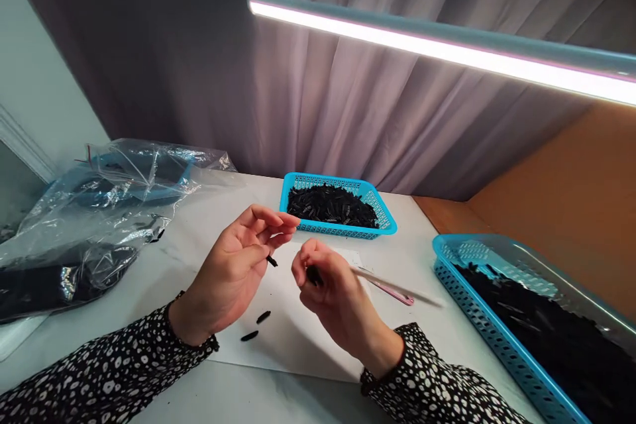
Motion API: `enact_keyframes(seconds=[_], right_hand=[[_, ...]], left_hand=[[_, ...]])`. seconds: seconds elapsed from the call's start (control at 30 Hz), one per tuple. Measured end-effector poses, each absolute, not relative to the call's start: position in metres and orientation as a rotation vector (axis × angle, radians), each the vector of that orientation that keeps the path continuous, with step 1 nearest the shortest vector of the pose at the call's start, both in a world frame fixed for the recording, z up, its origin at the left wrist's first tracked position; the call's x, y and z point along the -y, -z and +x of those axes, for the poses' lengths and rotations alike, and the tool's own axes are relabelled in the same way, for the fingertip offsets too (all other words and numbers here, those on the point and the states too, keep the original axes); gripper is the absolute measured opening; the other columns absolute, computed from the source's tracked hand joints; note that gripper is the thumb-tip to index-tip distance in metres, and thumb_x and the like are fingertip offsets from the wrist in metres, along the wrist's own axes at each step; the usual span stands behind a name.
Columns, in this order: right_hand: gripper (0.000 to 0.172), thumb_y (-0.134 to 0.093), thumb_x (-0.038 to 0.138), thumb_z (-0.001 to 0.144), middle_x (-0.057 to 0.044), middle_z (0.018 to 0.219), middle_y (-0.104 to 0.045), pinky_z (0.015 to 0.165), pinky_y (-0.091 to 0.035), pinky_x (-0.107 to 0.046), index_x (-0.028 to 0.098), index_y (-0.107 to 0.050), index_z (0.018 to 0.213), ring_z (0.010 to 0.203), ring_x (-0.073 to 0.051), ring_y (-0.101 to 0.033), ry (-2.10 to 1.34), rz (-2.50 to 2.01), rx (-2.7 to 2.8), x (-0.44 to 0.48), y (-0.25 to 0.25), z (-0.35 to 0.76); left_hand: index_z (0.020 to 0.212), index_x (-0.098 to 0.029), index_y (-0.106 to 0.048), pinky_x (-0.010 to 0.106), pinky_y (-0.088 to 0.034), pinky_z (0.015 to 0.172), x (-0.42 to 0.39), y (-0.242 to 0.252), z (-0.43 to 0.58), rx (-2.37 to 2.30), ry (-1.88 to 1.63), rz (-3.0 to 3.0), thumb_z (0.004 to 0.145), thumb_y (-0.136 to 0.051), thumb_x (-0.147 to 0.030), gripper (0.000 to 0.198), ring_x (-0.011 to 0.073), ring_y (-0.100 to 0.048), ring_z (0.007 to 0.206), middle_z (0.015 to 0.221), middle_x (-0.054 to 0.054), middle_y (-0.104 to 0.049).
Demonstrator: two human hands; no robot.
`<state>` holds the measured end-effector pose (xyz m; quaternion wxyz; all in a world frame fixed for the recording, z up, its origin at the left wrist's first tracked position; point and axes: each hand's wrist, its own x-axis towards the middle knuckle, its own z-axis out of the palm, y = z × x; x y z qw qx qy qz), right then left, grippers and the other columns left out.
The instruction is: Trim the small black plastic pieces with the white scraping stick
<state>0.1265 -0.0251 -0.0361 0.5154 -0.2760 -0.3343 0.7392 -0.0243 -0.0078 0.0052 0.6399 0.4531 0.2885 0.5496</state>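
My left hand (238, 262) is raised over a white sheet (293, 338), fingers curled loosely, with a small black piece (271, 261) at the thumb side. My right hand (330, 291) is closed around a small black part (313, 274) and also holds a thin pink-handled tool (392, 290) that points right. Two loose black pieces (256, 326) lie on the sheet below my hands.
A small blue basket (385, 215) of black parts stands behind my hands. A larger blue basket (477, 291) with black parts sits at the right. Clear plastic bags (99, 212) with dark contents lie at the left. A lit lamp bar (447, 53) hangs overhead.
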Motion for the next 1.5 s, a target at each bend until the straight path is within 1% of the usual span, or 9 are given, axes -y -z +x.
enact_keyframes(seconds=[0.23, 0.47, 0.6, 0.67, 0.77, 0.8, 0.93, 1.23, 1.5], right_hand=[[0.027, -0.079, 0.043, 0.079, 0.008, 0.060, -0.044, 0.048, -0.025, -0.025, 0.021, -0.066, 0.087, 0.050, -0.009, -0.032, -1.423, -0.851, 1.225, 0.028, 0.046, 0.119], [0.015, -0.079, 0.037, 0.079, 0.003, 0.063, -0.059, 0.058, -0.037, -0.030, 0.024, -0.075, 0.085, 0.058, -0.015, -0.044, -1.176, -0.850, 1.318, 0.034, 0.039, 0.124], [0.020, -0.076, 0.040, 0.081, 0.002, 0.061, -0.058, 0.052, -0.030, -0.028, 0.022, -0.073, 0.076, 0.054, -0.012, -0.036, -1.214, -0.892, 1.245, 0.030, 0.036, 0.131], [0.024, -0.078, 0.042, 0.079, 0.007, 0.053, -0.043, 0.048, -0.021, -0.026, 0.020, -0.070, 0.074, 0.050, -0.009, -0.024, -1.347, -0.894, 1.101, 0.025, 0.033, 0.136], [0.031, -0.081, 0.043, 0.077, 0.011, 0.052, -0.024, 0.045, -0.011, -0.025, 0.018, -0.064, 0.069, 0.049, -0.007, -0.012, -1.560, -0.837, 0.902, 0.020, 0.027, 0.143], [0.033, -0.081, 0.043, 0.076, 0.012, 0.053, -0.022, 0.045, -0.010, -0.025, 0.018, -0.062, 0.068, 0.049, -0.007, -0.010, -1.611, -0.809, 0.874, 0.019, 0.025, 0.145], [0.032, -0.083, 0.043, 0.075, 0.013, 0.052, -0.020, 0.045, -0.009, -0.026, 0.018, -0.063, 0.070, 0.050, -0.007, -0.009, -1.714, -0.726, 0.863, 0.019, 0.020, 0.148], [0.028, -0.086, 0.042, 0.070, 0.013, 0.050, -0.024, 0.047, -0.007, -0.028, 0.018, -0.072, 0.078, 0.049, -0.007, -0.011, -1.680, -0.746, 0.907, 0.021, 0.016, 0.146], [0.026, -0.086, 0.038, 0.071, 0.013, 0.051, -0.024, 0.046, -0.007, -0.027, 0.018, -0.069, 0.076, 0.049, -0.007, -0.010, -1.702, -0.747, 0.860, 0.022, 0.019, 0.145]], left_hand=[[0.080, -0.024, -0.071, 0.030, -0.050, 0.092, 0.014, 0.002, -0.018, -0.599, -1.228, 1.022, 0.078, -0.064, -0.005, 0.020, 0.0173, -0.062, 0.105, 0.103, 0.001, -0.073], [0.082, -0.025, -0.065, 0.033, -0.047, 0.103, 0.020, -0.002, -0.015, -0.668, -1.228, 0.896, 0.072, -0.060, 0.001, 0.028, 0.0181, -0.062, 0.113, 0.108, -0.002, -0.073], [0.097, -0.023, -0.066, 0.036, -0.048, 0.100, 0.010, -0.003, -0.022, -0.702, -1.127, 1.067, 0.089, -0.063, -0.024, 0.008, 0.0224, -0.061, 0.116, 0.120, 0.006, -0.070], [0.102, -0.022, -0.064, 0.036, -0.051, 0.091, -0.002, -0.002, -0.033, -0.850, -1.074, 1.311, 0.094, -0.060, -0.041, 0.021, 0.0227, -0.064, 0.107, 0.117, 0.008, -0.068], [0.082, -0.022, -0.058, 0.030, -0.042, 0.061, -0.017, 0.004, -0.051, -1.239, -0.596, 1.825, 0.093, -0.059, -0.039, 0.020, 0.0171, -0.060, 0.062, 0.076, 0.001, -0.066], [0.074, -0.022, -0.056, 0.030, -0.037, 0.058, -0.020, 0.007, -0.055, -1.261, -0.317, 2.007, 0.088, -0.064, -0.035, 0.020, 0.0181, -0.057, 0.058, 0.066, 0.000, -0.062], [0.084, -0.024, -0.058, 0.028, -0.030, 0.057, -0.016, 0.025, -0.059, -1.221, 0.235, 2.257, 0.059, -0.085, -0.029, 0.037, 0.0233, -0.060, 0.070, 0.072, -0.002, -0.063], [0.072, -0.023, -0.048, 0.029, -0.029, 0.058, -0.009, 0.044, -0.054, -1.109, 0.067, 2.134, 0.065, -0.058, -0.004, 0.023, 0.0198, -0.053, 0.065, 0.068, -0.002, -0.056], [0.077, -0.022, -0.052, 0.032, -0.036, 0.065, -0.012, 0.039, -0.050, -1.083, -0.043, 2.123, 0.077, -0.056, -0.011, 0.011, 0.0211, -0.055, 0.072, 0.077, 0.001, -0.061]])
